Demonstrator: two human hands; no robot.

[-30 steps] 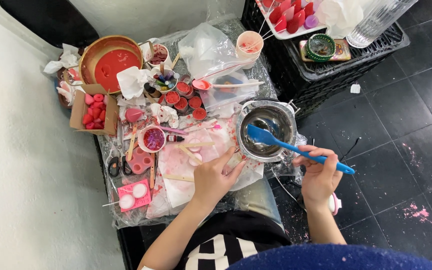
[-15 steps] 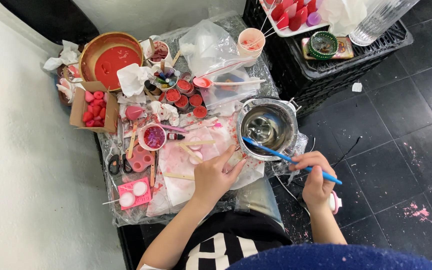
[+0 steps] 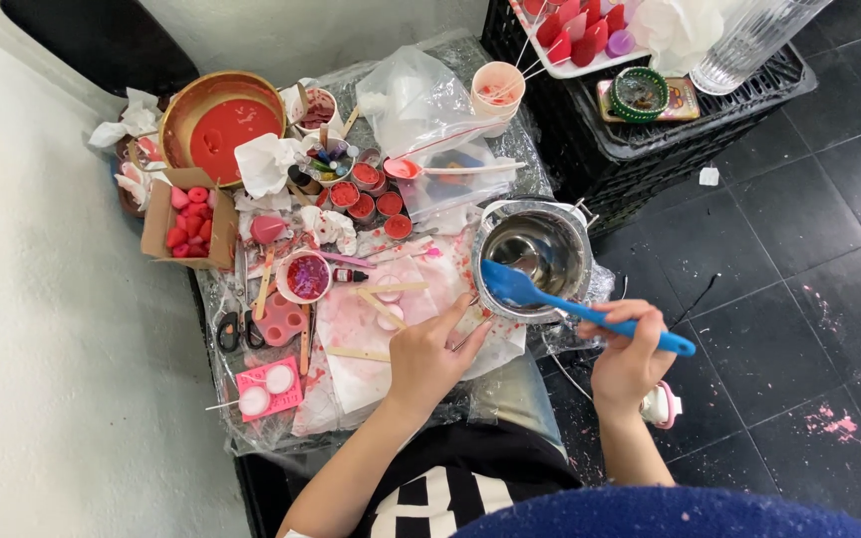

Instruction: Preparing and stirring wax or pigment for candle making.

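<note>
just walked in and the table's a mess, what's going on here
A person sits at a cluttered craft table. Their right hand holds a blue spatula, its blade over the rim of a shiny metal pot. Their left hand rests on pink-stained paper beside the pot.

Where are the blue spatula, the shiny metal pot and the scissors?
blue spatula [image 3: 512,284], head view, on its blade, over the pot.
metal pot [image 3: 578,237], head view, on its right inner wall.
scissors [image 3: 228,331], head view, on the black handles.
</note>
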